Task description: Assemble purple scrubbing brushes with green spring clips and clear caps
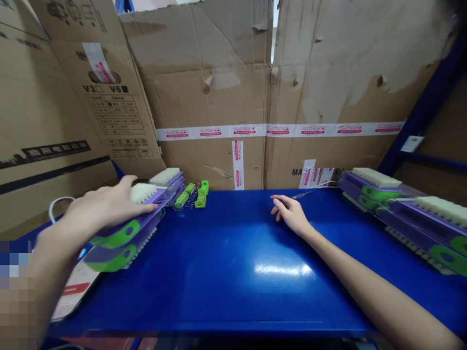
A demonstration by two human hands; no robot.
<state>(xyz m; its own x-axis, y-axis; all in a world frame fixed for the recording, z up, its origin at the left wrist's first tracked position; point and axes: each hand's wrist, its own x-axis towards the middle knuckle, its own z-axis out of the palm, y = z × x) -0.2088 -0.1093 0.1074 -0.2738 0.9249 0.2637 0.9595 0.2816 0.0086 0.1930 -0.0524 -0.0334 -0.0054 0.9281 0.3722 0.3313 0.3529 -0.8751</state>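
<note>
My left hand [105,205] is over a pair of stacked purple brushes [146,221] with green end pieces and cream bristles, on the table's left side. Its thumb lies along their near side and its fingers bend over the top bristles, closed on them; the far fingertips are hidden. Well apart from them, my right hand [290,214] hovers over the middle of the blue table [219,272]. Its fingers are loosely bent and a little apart, with nothing visible in them. Just behind its fingertips lies a thin screwdriver-like tool [302,195] with a clear handle.
More purple brushes [168,180] stand at the back left, beside small green plastic parts [202,194] and dark springs [192,195]. Other stacked brushes [419,218] line the right side. Cardboard [219,97] walls the back. A flat white-and-red item [75,289] lies front left.
</note>
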